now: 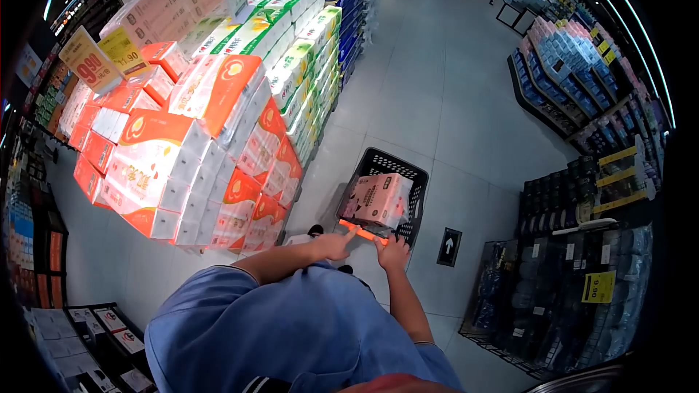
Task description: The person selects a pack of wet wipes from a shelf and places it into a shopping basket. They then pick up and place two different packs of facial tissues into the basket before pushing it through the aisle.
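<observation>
A black shopping basket (417, 207) with perforated sides is in front of me, low over the tiled floor. Inside lies a pink wrapped pack (373, 200), which looks like tissue paper. Across the basket's near side runs its orange handle (366, 233). My left hand (334, 245) is closed at the handle's left end, one finger lying along it. At the right end, my right hand (394, 252) has its fingers curled around the handle. The fingers' undersides are hidden from this angle.
Stacked orange-and-white tissue packs (156, 156) rise close on my left, with green-and-white packs (302, 65) behind them. A wire bin (561, 298) of dark goods stands on the right. The aisle floor (408, 87) runs ahead, with an arrow sign (449, 247).
</observation>
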